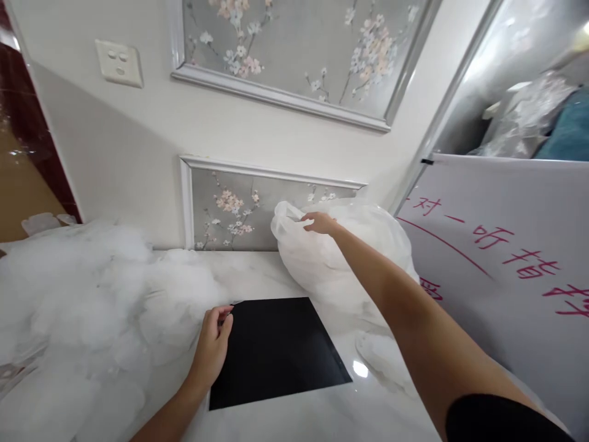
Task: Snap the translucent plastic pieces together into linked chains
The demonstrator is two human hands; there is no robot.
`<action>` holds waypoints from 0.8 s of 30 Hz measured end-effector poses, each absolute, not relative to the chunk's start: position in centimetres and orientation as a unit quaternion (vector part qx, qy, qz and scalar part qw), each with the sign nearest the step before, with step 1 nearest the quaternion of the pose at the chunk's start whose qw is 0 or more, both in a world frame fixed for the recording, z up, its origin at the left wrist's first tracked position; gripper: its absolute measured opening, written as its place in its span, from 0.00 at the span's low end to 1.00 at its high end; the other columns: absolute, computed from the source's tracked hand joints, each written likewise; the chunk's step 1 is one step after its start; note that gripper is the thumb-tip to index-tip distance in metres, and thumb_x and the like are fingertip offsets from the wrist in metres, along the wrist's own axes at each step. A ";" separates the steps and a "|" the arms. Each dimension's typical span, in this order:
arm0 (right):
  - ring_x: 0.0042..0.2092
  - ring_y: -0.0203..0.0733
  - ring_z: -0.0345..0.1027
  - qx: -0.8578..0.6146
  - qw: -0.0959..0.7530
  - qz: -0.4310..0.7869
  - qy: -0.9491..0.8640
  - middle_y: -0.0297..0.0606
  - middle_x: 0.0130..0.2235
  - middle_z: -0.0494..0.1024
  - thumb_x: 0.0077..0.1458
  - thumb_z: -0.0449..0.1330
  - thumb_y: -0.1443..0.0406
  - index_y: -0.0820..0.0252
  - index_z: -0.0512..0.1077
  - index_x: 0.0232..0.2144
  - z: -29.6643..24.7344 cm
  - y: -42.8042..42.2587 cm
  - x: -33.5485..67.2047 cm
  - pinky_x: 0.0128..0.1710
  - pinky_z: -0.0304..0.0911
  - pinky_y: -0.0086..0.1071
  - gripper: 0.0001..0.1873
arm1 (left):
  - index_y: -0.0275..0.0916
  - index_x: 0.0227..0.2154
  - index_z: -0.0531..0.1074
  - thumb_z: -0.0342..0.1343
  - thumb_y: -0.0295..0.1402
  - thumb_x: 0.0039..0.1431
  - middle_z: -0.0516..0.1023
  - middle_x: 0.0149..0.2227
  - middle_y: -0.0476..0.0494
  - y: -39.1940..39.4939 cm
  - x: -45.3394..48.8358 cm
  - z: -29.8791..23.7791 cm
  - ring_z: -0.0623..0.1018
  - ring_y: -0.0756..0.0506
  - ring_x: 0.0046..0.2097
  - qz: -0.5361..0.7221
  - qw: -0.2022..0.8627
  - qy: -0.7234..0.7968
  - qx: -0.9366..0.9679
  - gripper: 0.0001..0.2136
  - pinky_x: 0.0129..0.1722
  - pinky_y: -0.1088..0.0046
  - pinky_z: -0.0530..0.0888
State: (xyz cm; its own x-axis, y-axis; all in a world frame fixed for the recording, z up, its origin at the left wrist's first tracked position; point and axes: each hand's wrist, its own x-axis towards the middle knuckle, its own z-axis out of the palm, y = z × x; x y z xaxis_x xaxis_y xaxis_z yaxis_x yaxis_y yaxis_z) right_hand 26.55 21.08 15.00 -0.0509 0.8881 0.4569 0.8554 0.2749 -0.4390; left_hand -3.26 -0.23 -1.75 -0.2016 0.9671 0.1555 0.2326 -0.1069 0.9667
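Note:
My right hand [319,223] reaches over the mouth of a bulging white translucent plastic bag [313,258], close to its looped rim. Its fingers point left and look slightly apart, with nothing visible between them. On the table, my left hand [215,336] rests at the left edge of a flat black sheet [276,350], near its far corner. Those fingers are curled together, and a small bit at the tips is too unclear to name. To the left spreads a large heap of thin, whitish, filmy pieces [92,294].
A pale, roundish filmy piece [385,357] lies right of the black sheet on the white marbled table [276,417]. A whiteboard [497,258] with red writing stands at the right. Behind are a wall with floral panels [230,212] and a socket [119,63].

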 end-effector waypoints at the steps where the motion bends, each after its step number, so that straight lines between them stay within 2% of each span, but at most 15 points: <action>1: 0.41 0.53 0.71 -0.615 0.328 0.026 -0.717 0.41 0.35 0.79 0.42 0.65 0.66 0.58 0.77 0.31 14.7 21.0 26.5 0.48 0.60 0.54 0.09 | 0.42 0.41 0.72 0.53 0.45 0.58 0.72 0.46 0.40 -0.2 -3.3 -1.8 0.73 0.39 0.50 0.529 0.343 0.571 0.526 0.14 0.53 0.57 0.69; 3: 0.43 0.56 0.71 -0.641 0.325 0.026 -0.695 0.44 0.35 0.80 0.45 0.62 0.68 0.59 0.77 0.29 14.5 20.5 26.5 0.49 0.57 0.58 0.05 | 0.42 0.39 0.72 0.53 0.42 0.59 0.72 0.45 0.41 -0.3 -3.3 -2.0 0.73 0.40 0.49 0.539 0.331 0.571 0.524 0.11 0.53 0.58 0.68; 6: 0.52 0.56 0.67 -0.638 0.363 -0.004 -0.680 0.49 0.44 0.78 0.56 0.51 0.69 0.60 0.76 0.37 14.4 18.9 25.7 0.51 0.55 0.58 0.14 | 0.42 0.38 0.71 0.53 0.39 0.59 0.71 0.45 0.41 -0.4 -3.1 -2.3 0.72 0.41 0.49 0.550 0.334 0.570 0.510 0.09 0.53 0.61 0.68; 8: 0.55 0.53 0.65 -0.571 0.436 -0.050 -0.694 0.50 0.47 0.76 0.59 0.47 0.69 0.60 0.74 0.42 13.7 17.3 23.6 0.54 0.54 0.54 0.17 | 0.41 0.38 0.70 0.53 0.38 0.59 0.71 0.45 0.41 -0.5 -3.0 -2.6 0.72 0.41 0.49 0.557 0.346 0.576 0.488 0.08 0.52 0.62 0.68; 10: 0.52 0.50 0.66 -0.452 0.474 -0.053 -0.754 0.47 0.45 0.76 0.59 0.48 0.67 0.60 0.72 0.44 11.8 15.3 20.0 0.55 0.55 0.49 0.16 | 0.42 0.37 0.68 0.51 0.39 0.60 0.71 0.42 0.43 -0.6 -2.9 -2.5 0.73 0.42 0.46 0.567 0.345 0.587 0.463 0.08 0.49 0.63 0.68; 11: 0.49 0.48 0.68 -0.397 0.448 -0.012 -0.801 0.46 0.43 0.76 0.60 0.48 0.66 0.59 0.72 0.45 10.4 14.3 17.7 0.54 0.58 0.46 0.16 | 0.42 0.37 0.67 0.49 0.40 0.62 0.71 0.40 0.44 -0.7 -3.0 -2.4 0.72 0.42 0.44 0.574 0.339 0.592 0.454 0.08 0.48 0.64 0.68; 12: 0.49 0.47 0.68 -0.347 0.386 0.047 -0.853 0.45 0.44 0.76 0.60 0.49 0.65 0.58 0.71 0.48 8.7 13.2 15.2 0.53 0.59 0.44 0.17 | 0.43 0.36 0.65 0.47 0.40 0.63 0.70 0.38 0.45 -0.9 -3.1 -2.2 0.72 0.43 0.42 0.582 0.328 0.596 0.446 0.08 0.47 0.65 0.69; 13: 0.52 0.48 0.67 -0.305 0.318 0.097 -0.892 0.45 0.50 0.74 0.60 0.52 0.62 0.55 0.69 0.53 6.8 12.1 12.7 0.54 0.59 0.44 0.19 | 0.44 0.36 0.63 0.45 0.41 0.64 0.69 0.36 0.46 -1.0 -3.2 -2.0 0.72 0.43 0.41 0.594 0.310 0.598 0.440 0.08 0.45 0.65 0.69; 15: 0.62 0.59 0.54 -0.270 0.172 0.136 -0.937 0.48 0.65 0.58 0.53 0.62 0.55 0.50 0.58 0.63 3.2 10.4 8.0 0.56 0.55 0.52 0.36 | 0.44 0.35 0.61 0.43 0.41 0.65 0.68 0.36 0.47 -1.3 -3.4 -1.4 0.71 0.43 0.41 0.622 0.252 0.598 0.437 0.08 0.45 0.66 0.69; 16: 0.64 0.64 0.49 -0.271 0.112 0.139 -0.946 0.49 0.68 0.50 0.50 0.65 0.53 0.48 0.52 0.65 1.6 9.7 6.1 0.55 0.54 0.57 0.44 | 0.45 0.36 0.61 0.44 0.41 0.65 0.68 0.38 0.46 -1.4 -3.6 -1.1 0.70 0.43 0.43 0.635 0.215 0.598 0.440 0.07 0.46 0.66 0.68; 17: 0.65 0.66 0.46 -0.282 0.096 0.131 -0.946 0.50 0.69 0.46 0.53 0.63 0.53 0.47 0.49 0.67 0.5 9.2 4.7 0.55 0.53 0.59 0.44 | 0.45 0.37 0.61 0.44 0.41 0.64 0.68 0.40 0.45 -1.5 -3.8 -0.9 0.70 0.42 0.46 0.643 0.179 0.597 0.446 0.07 0.48 0.65 0.68; 18: 0.64 0.65 0.48 -0.297 0.104 0.115 -0.942 0.49 0.69 0.47 0.57 0.59 0.55 0.47 0.49 0.66 -0.3 8.9 3.7 0.55 0.53 0.58 0.39 | 0.45 0.39 0.61 0.45 0.41 0.64 0.68 0.43 0.44 -1.5 -3.9 -0.7 0.69 0.41 0.48 0.646 0.147 0.596 0.454 0.07 0.49 0.65 0.67; 21: 0.57 0.53 0.61 -0.291 0.121 0.056 -0.947 0.47 0.63 0.63 0.64 0.51 0.67 0.53 0.61 0.61 -0.3 8.5 3.8 0.53 0.56 0.47 0.24 | 0.45 0.43 0.62 0.45 0.39 0.64 0.67 0.48 0.41 -1.3 -4.2 -0.6 0.67 0.40 0.55 0.631 0.092 0.594 0.490 0.08 0.54 0.62 0.64; 24: 0.52 0.51 0.65 -0.264 0.088 0.003 -0.960 0.48 0.56 0.71 0.63 0.48 0.74 0.55 0.70 0.54 1.3 8.2 7.3 0.53 0.56 0.46 0.21 | 0.44 0.43 0.64 0.45 0.35 0.64 0.69 0.50 0.40 -1.0 -4.1 -0.8 0.67 0.40 0.56 0.583 0.071 0.596 0.547 0.08 0.57 0.60 0.61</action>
